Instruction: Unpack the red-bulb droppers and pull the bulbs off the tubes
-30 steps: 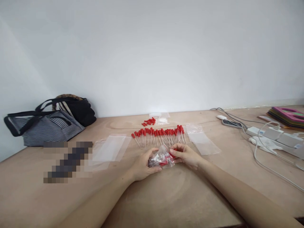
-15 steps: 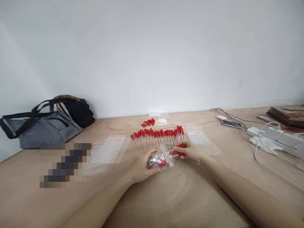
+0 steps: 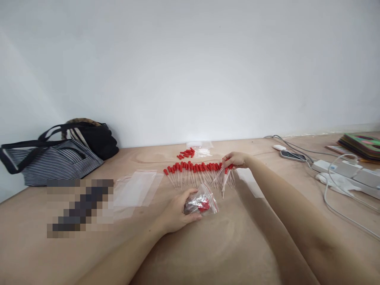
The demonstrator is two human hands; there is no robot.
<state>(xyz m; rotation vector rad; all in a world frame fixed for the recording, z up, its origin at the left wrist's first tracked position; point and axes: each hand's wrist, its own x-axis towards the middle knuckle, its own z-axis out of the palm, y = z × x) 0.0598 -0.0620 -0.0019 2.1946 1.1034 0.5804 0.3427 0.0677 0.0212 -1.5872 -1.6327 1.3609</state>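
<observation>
My left hand [image 3: 177, 209] is closed around a small clear plastic bag [image 3: 203, 200] with red-capped droppers inside, resting on the wooden table [image 3: 225, 245]. My right hand [image 3: 235, 160] reaches to the right end of a row of red-capped glass droppers [image 3: 192, 172] and pinches a few of them by their red tops, their glass tips fanning downward. A small heap of loose red caps [image 3: 186, 152] lies behind the row.
Flat clear bags lie left [image 3: 137, 188] and right [image 3: 251, 180] of the row. A striped tote bag [image 3: 52, 158] sits at far left beside a blurred patch. A phone [image 3: 293, 156], white power strip [image 3: 341, 170] with cables and a stack of coloured sheets [image 3: 360, 144] are at right.
My right hand left the mouth of the bag, moved back to the right end of the dropper row and pinched a few droppers. My left hand kept holding the bag.
</observation>
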